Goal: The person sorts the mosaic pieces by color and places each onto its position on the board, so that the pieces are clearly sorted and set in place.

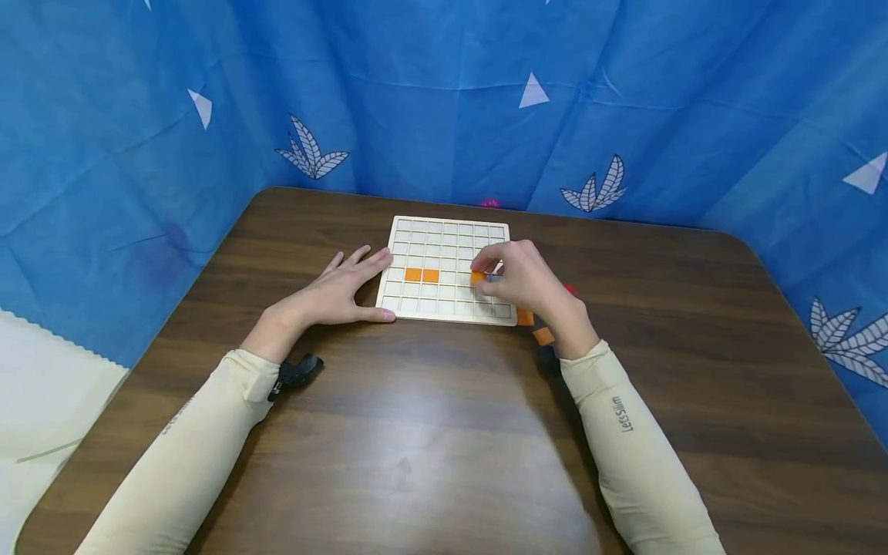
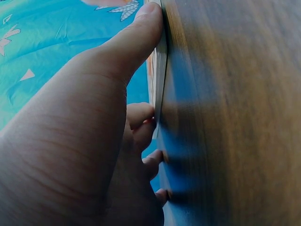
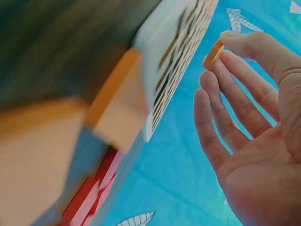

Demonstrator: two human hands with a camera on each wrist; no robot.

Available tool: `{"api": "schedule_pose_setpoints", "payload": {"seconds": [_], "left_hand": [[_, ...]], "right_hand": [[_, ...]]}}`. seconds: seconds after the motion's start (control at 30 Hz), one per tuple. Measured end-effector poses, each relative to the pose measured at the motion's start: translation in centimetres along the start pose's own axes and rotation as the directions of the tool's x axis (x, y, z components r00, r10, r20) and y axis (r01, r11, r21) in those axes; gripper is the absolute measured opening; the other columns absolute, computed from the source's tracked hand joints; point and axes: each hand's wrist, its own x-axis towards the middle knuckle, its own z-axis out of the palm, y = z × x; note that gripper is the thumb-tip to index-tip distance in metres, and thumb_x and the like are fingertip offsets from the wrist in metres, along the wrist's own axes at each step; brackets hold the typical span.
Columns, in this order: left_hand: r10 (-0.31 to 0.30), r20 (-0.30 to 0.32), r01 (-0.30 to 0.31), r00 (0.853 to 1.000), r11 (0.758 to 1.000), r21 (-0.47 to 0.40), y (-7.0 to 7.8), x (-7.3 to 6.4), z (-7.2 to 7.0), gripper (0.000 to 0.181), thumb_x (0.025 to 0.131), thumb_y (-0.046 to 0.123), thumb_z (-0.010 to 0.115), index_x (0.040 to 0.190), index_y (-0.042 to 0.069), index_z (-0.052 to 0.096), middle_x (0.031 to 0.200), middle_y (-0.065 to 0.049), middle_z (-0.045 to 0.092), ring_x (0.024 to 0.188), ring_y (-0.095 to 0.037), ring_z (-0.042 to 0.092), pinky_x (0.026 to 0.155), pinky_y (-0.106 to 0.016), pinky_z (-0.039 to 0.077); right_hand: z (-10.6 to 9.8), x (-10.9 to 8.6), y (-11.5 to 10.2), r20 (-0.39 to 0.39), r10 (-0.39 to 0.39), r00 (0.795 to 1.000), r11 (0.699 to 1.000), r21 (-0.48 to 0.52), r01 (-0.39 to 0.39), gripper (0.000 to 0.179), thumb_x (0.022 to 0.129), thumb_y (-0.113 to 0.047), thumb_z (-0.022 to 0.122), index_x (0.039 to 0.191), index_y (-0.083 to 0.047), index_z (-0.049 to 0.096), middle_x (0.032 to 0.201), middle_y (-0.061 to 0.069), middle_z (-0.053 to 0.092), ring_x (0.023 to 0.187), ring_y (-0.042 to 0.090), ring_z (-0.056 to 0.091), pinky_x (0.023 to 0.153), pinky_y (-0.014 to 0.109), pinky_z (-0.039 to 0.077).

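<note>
A pale wooden board point(image 1: 444, 315) with a grid of square cells lies flat on the table. Two orange square tiles point(image 1: 422, 275) sit side by side in its cells, left of the middle. Thumb and fingers of my right hand point(image 1: 522, 274) pinch another orange tile point(image 3: 214, 54) above the board's right part; the right wrist view shows the tile held at the fingertips. My left hand point(image 1: 333, 293) rests at the board's left edge with fingers spread, thumb at the near corner. In the left wrist view the thumb point(image 2: 149, 19) touches the board's edge.
Loose orange tiles point(image 1: 544, 336) lie by the board's near right corner, under my right wrist. Several red pieces point(image 3: 91, 195) are beside them, mostly hidden in the head view. The brown table point(image 1: 388, 432) ends at a blue curtain point(image 1: 430, 100).
</note>
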Motion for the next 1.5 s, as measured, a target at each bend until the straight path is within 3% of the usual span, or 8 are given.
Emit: {"api": "schedule_pose_setpoints", "payload": {"seconds": [0.23,0.57,1.1,1.5], "left_hand": [[-0.001,0.004,0.001,1.0,1.0,-0.011,0.2,-0.1,-0.1,0.111,0.087,0.066,0.077,0.17,0.017,0.021,0.178,-0.001,0.015,0.165,-0.036,0.005,0.13,-0.065,-0.001],[-0.008,0.007,0.008,1.0,1.0,-0.011,0.1,-0.1,-0.1,0.111,0.087,0.066,0.077,0.17,0.017,0.022,0.178,-0.001,0.016,0.165,-0.036,0.005,0.13,-0.065,0.0],[-0.009,0.005,0.009,1.0,1.0,-0.006,0.0,0.0,-0.1,0.11,0.088,0.066,0.077,0.17,0.018,0.021,0.178,-0.001,0.015,0.165,-0.035,0.005,0.13,-0.064,0.0],[-0.003,0.004,0.003,1.0,1.0,-0.003,0.2,0.0,-0.2,0.11,0.088,0.066,0.077,0.17,0.017,0.022,0.178,-0.002,0.016,0.165,-0.037,0.006,0.129,-0.065,0.0]], "right_hand": [[1.0,2.0,-1.1,0.001,-0.027,1.0,1.0,0.013,0.027,0.02,0.084,-0.016,0.089,0.101,-0.01,0.082,0.094,0.003,0.079,0.092,0.02,0.071,0.084,0.037,0.057],[2.4,3.7,-1.9,0.051,0.008,0.999,1.0,0.018,-0.009,0.017,0.085,-0.009,0.087,0.1,-0.008,0.081,0.093,0.005,0.079,0.091,0.021,0.072,0.089,0.037,0.056],[2.9,3.8,-2.2,0.068,0.0,0.998,1.0,0.02,-0.001,0.023,0.082,-0.008,0.091,0.103,-0.005,0.082,0.095,0.007,0.08,0.093,0.023,0.072,0.089,0.039,0.056],[1.7,1.1,-2.1,0.043,0.012,0.999,1.0,-0.009,-0.012,0.022,0.09,-0.011,0.081,0.112,-0.009,0.082,0.107,0.009,0.08,0.1,0.027,0.073,0.091,0.042,0.06]]}}
